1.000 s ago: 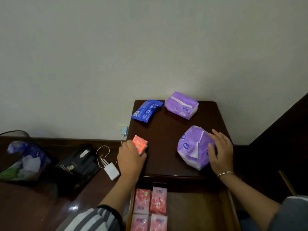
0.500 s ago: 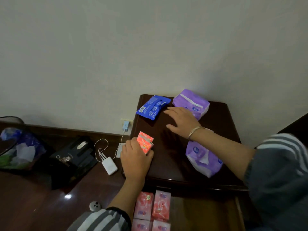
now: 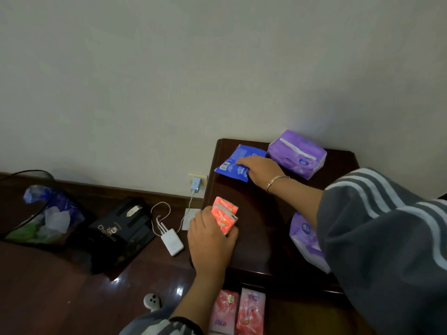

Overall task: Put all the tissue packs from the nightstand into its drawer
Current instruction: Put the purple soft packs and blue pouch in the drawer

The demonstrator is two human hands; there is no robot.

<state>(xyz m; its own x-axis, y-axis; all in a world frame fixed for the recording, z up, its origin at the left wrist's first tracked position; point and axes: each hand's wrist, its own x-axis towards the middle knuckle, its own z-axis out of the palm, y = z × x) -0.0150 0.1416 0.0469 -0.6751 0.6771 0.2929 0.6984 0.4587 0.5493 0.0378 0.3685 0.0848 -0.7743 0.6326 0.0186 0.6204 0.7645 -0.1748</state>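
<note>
Left hand (image 3: 210,240) clamps small glossy red pack (image 3: 225,215) at left edge of dark polished nightstand (image 3: 261,228). Right hand (image 3: 260,169) lies flat, fingers spread, on crinkly blue flat pack (image 3: 233,163) at back. Two soft purple plastic-wrapped bricks: back pack (image 3: 298,153), front pack (image 3: 306,240). Pink packs (image 3: 238,313) lie in open drawer (image 3: 302,317).

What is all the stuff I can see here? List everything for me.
Purple packs: two, nightstand, back right and front right.
Blue pack: one, nightstand back left, under right hand.
Orange pack: one, in left hand.
Pink packs: at least two, in open drawer.
Nightstand: one, dark brown.
Charger: one, blue, in wall socket.
Power bank: one, white, floor.
Black box: one, floor.
Bin: one, far left.
Hands: left hand, right hand.
</note>
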